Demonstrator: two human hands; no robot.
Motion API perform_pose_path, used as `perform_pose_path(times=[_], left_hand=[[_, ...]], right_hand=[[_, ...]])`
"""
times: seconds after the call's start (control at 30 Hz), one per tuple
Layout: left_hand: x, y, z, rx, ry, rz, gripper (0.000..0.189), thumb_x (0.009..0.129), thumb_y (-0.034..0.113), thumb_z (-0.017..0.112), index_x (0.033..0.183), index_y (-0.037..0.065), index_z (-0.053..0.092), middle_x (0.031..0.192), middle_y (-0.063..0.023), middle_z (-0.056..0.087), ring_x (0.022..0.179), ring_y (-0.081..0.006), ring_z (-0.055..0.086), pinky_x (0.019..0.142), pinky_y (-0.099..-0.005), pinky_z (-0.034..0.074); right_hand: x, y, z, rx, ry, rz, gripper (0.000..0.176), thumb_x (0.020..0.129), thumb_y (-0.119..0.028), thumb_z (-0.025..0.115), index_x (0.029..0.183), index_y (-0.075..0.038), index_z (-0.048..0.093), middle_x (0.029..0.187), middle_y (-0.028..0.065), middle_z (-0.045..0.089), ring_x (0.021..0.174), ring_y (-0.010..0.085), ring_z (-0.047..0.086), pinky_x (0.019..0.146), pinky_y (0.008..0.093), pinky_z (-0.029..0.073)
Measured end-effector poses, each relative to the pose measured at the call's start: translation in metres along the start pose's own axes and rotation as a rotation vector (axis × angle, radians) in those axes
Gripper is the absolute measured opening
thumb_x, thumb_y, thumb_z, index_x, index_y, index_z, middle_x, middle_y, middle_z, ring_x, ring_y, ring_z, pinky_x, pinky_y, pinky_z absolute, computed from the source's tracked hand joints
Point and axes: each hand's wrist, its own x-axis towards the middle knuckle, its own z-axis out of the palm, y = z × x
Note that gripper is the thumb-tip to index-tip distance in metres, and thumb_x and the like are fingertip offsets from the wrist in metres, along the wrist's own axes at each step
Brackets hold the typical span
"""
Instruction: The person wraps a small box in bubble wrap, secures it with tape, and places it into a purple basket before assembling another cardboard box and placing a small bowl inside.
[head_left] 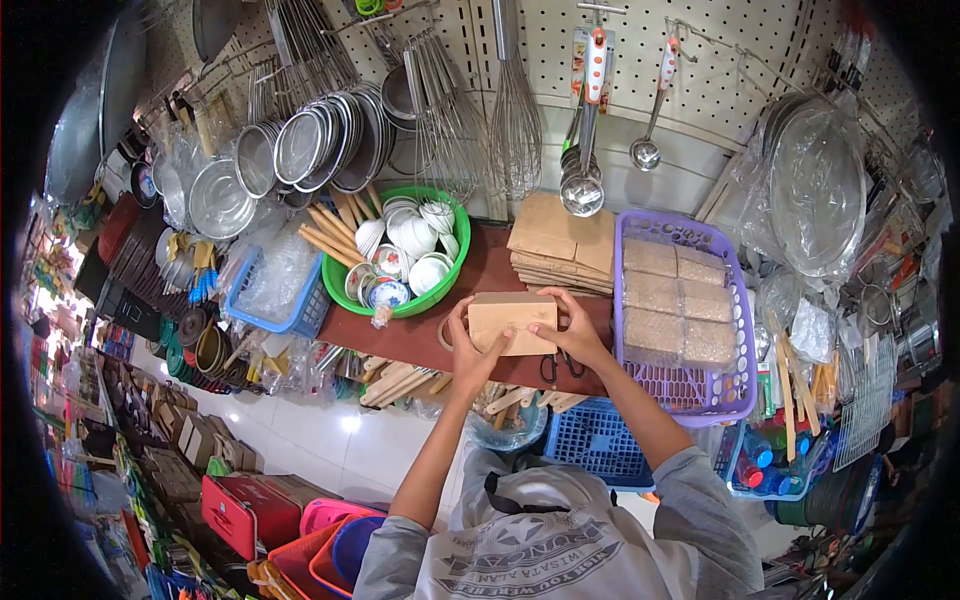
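A small brown cardboard box (512, 326) is held level between both hands over the reddish-brown shelf (390, 335). My left hand (472, 345) grips its left side, thumb across the front face. On the right side my right hand (572, 332) clasps it the same way. Black-handled scissors (560, 368) lie just below the box, near the right wrist. A roll of tape (445, 335) shows partly behind the left hand. Behind the box is a stack of flat brown cardboard (562, 240). To its right, a purple basket (740, 395) holds several bubble-wrapped brown boxes (665, 295).
A green basin (462, 255) with white bowls and ladles stands left, beside a blue basket (300, 315) of clear plastic. Whisks (515, 130), strainers (300, 145) and ladles (582, 190) hang above from the pegboard. Below the shelf sits a blue crate (595, 440).
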Motion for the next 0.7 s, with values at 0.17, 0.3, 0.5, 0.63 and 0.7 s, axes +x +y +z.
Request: perform_pose_path(times=[0.17, 0.3, 0.5, 0.63, 0.7], left_hand=[[0.0, 0.003, 0.002, 0.07, -0.025, 0.045, 0.083, 0.079, 0.014, 0.081, 0.144, 0.005, 0.03, 0.139, -0.0162, 0.039, 0.129, -0.028, 0.043, 0.108, -0.0397, 0.039], [0.005, -0.004, -0.01, -0.073, -0.133, 0.039, 0.076, 0.082, 0.011, 0.078, 0.143, 0.008, 0.033, 0.138, -0.0148, 0.043, 0.126, -0.026, 0.047, 0.106, -0.0388, 0.041], [0.021, -0.019, -0.046, -0.291, -0.324, -0.106, 0.065, 0.083, 0.006, 0.076, 0.138, 0.013, 0.042, 0.133, -0.0096, 0.051, 0.12, -0.0204, 0.054, 0.099, -0.0346, 0.047], [0.025, -0.002, -0.06, -0.223, -0.459, -0.173, 0.071, 0.08, 0.006, 0.079, 0.14, 0.014, 0.042, 0.131, -0.0088, 0.052, 0.12, -0.0207, 0.054, 0.1, -0.0351, 0.047], [0.029, -0.005, -0.064, -0.209, -0.508, -0.196, 0.072, 0.079, 0.005, 0.08, 0.14, 0.015, 0.044, 0.131, -0.0082, 0.051, 0.121, -0.0205, 0.053, 0.101, -0.0346, 0.047]], right_hand=[[0.001, 0.0, -0.002, -0.005, 0.009, 0.003, 0.058, 0.082, -0.014, 0.081, 0.13, -0.008, 0.05, 0.125, 0.0091, 0.06, 0.117, 0.016, 0.055, 0.099, 0.0321, 0.046], [0.002, 0.002, -0.002, 0.035, 0.028, 0.028, 0.059, 0.082, -0.014, 0.081, 0.131, -0.008, 0.049, 0.126, 0.0096, 0.06, 0.118, 0.0164, 0.055, 0.1, 0.0322, 0.045], [-0.001, -0.005, -0.003, -0.036, -0.032, 0.04, 0.06, 0.082, -0.015, 0.082, 0.131, -0.009, 0.048, 0.129, 0.0101, 0.057, 0.12, 0.0173, 0.054, 0.101, 0.0327, 0.045], [0.0, -0.001, -0.003, -0.069, -0.067, 0.062, 0.062, 0.081, -0.015, 0.083, 0.132, -0.009, 0.048, 0.13, 0.01, 0.055, 0.122, 0.019, 0.054, 0.101, 0.0339, 0.045], [-0.003, -0.003, -0.001, -0.093, -0.086, 0.084, 0.064, 0.081, -0.016, 0.083, 0.133, -0.008, 0.047, 0.131, 0.0101, 0.054, 0.122, 0.0201, 0.054, 0.102, 0.0346, 0.045]])
